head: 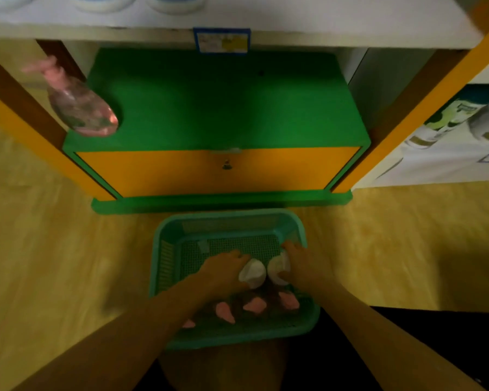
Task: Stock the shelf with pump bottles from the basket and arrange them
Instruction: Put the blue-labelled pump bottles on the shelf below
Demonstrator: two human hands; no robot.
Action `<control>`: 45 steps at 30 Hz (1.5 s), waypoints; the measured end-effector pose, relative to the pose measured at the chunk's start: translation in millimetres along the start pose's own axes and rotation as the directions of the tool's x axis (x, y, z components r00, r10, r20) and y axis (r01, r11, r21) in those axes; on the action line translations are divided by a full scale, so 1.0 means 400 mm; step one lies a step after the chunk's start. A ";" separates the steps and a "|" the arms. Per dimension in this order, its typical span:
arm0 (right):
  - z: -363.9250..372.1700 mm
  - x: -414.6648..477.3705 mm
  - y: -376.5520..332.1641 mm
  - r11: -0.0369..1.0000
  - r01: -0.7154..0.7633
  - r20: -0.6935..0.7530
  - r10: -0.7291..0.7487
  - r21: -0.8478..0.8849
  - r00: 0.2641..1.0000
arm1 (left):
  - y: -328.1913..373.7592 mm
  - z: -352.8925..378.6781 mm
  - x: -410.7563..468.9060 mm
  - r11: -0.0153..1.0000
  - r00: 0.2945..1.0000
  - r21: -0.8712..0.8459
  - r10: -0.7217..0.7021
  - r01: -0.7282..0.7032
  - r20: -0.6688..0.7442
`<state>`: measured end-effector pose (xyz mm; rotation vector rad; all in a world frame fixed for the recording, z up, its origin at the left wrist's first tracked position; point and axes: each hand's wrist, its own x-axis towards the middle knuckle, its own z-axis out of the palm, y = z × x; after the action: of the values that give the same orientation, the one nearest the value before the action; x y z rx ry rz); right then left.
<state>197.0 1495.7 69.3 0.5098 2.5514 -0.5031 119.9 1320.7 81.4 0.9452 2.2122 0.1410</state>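
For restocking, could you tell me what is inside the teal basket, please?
Left hand and right hand each grip a white object; pink pump tops lie nearer. Bottle bodies are hidden in shadow.

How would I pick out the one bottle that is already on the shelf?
Find the green shelf above the orange panel. At its left edge, beside the brown post, stands a clear pinkish bottle with a pink pump. It is the only bottle on that shelf; the others are down in the teal basket on the floor.
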 end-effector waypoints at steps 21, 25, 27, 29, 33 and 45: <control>-0.002 0.032 0.034 0.967 -0.045 -0.364 0.137 0.252 0.921 | -0.003 0.020 0.084 0.998 0.985 -0.070 -0.014 0.002 -0.174; -0.117 -0.011 -0.007 0.942 0.152 -0.295 -0.060 0.299 0.954 | -0.015 -0.112 0.029 0.987 0.968 -0.146 0.036 -0.074 -0.246; -0.184 -0.024 -0.048 0.923 0.242 -0.401 -0.107 0.301 0.910 | -0.021 -0.175 -0.013 0.976 0.948 -0.183 0.054 -0.117 -0.315; -0.251 -0.037 -0.086 0.895 0.296 -0.443 -0.129 0.333 0.887 | -0.029 -0.233 -0.059 0.961 0.913 -0.219 0.071 -0.172 -0.403; -0.392 -0.081 -0.159 0.793 0.435 -0.548 -0.155 0.427 0.822 | -0.049 -0.342 -0.141 0.880 0.809 -0.372 0.023 -0.295 -0.588; -0.725 -0.193 -0.362 0.669 0.664 -0.706 -0.289 0.333 0.646 | 0.035 -0.606 -0.315 0.389 0.439 -0.535 -0.313 -0.750 -0.842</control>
<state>84.2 1476.8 382.4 0.1100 3.1461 -1.5962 29.8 1287.5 337.5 0.5310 2.0873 2.3137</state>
